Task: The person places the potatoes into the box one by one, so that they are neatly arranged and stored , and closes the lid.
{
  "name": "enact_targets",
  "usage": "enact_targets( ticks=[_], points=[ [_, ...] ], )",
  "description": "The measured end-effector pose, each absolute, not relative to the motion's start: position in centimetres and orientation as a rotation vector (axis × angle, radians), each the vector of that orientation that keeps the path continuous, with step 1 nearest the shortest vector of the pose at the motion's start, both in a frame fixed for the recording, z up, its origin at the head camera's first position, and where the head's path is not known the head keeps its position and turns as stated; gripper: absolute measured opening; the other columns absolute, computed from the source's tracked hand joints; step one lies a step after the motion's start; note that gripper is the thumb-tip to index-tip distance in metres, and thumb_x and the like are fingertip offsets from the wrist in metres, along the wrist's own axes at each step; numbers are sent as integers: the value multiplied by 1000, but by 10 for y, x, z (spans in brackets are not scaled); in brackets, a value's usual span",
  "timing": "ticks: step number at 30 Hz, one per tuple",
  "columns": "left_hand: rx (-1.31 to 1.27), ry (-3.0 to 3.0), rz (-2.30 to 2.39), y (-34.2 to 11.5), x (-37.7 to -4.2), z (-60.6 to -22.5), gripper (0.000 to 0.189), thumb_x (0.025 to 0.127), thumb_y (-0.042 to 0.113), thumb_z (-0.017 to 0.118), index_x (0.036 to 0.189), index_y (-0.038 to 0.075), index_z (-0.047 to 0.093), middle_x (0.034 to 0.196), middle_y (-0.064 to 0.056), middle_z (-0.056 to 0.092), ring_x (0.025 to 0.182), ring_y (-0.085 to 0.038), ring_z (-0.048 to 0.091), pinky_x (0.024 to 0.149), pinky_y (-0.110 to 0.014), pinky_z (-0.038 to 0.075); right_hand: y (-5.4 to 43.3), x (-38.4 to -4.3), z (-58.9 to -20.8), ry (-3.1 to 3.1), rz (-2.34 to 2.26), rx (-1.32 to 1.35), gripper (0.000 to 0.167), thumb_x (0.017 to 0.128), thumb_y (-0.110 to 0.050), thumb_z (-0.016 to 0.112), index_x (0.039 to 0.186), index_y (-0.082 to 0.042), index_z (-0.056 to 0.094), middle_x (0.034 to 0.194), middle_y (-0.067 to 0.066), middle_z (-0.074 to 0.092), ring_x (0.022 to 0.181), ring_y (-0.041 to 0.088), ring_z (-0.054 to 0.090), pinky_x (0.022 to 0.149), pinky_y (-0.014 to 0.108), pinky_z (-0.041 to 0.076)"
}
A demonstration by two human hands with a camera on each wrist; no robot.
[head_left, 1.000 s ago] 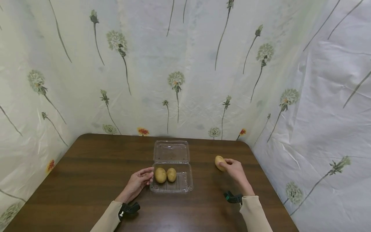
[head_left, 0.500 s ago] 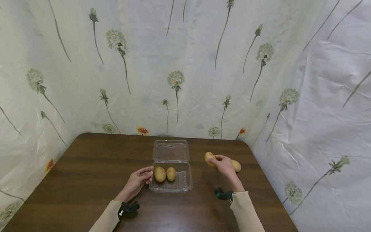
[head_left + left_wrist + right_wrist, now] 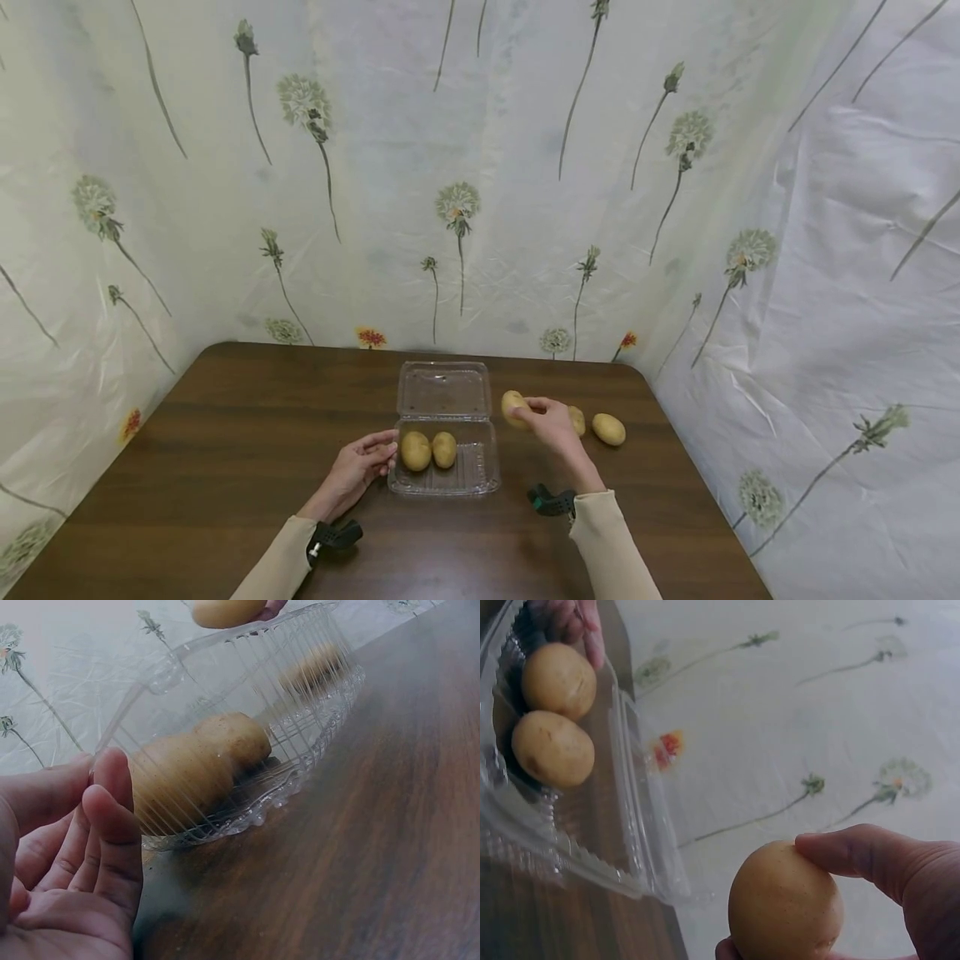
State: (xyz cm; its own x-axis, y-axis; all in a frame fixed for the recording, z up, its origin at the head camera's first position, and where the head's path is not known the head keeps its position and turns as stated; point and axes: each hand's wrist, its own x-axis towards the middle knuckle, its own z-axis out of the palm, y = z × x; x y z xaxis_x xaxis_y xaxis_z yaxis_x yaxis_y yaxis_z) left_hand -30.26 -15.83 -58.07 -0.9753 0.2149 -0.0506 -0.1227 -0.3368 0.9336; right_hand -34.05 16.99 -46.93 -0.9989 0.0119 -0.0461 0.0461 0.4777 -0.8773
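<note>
A clear plastic clamshell container [image 3: 480, 479] lies on the table with its lid folded back. Two potatoes [image 3: 416, 451] sit side by side in its left part. My left hand [image 3: 352, 475] pinches the container's left rim between thumb and fingers, as the left wrist view shows close up. To the right of the container, my right hand [image 3: 553, 425] holds another potato [image 3: 784, 904] above the table, between thumb and fingertips. Behind that hand a potato [image 3: 577, 420] is partly hidden, and one more potato [image 3: 609, 429] lies farther right.
The dark brown wooden table [image 3: 262, 400] reaches back to a pale curtain [image 3: 510, 250] printed with dandelions. The curtain also hangs along the left and right sides. Each wrist wears a black strap-on camera [image 3: 333, 537].
My right hand has carried its potato leftward toward the container, uncovering the potatoes on the right of the table. The left hand stays at the container's rim.
</note>
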Motion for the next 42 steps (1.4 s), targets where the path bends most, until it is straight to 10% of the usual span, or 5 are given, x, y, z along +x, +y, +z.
enact_targets(
  ticks=[42],
  points=[
    [119,1679,2403,-158,-303,-581,52,97,11,58,141,-8,40,79,7,66,72,-6,61,62,-19,47,110,-331,-485,2683,-1428,-162,37,81,-24,76,109,0,69,102,13,69,89,21,62,71,31,51]
  ],
)
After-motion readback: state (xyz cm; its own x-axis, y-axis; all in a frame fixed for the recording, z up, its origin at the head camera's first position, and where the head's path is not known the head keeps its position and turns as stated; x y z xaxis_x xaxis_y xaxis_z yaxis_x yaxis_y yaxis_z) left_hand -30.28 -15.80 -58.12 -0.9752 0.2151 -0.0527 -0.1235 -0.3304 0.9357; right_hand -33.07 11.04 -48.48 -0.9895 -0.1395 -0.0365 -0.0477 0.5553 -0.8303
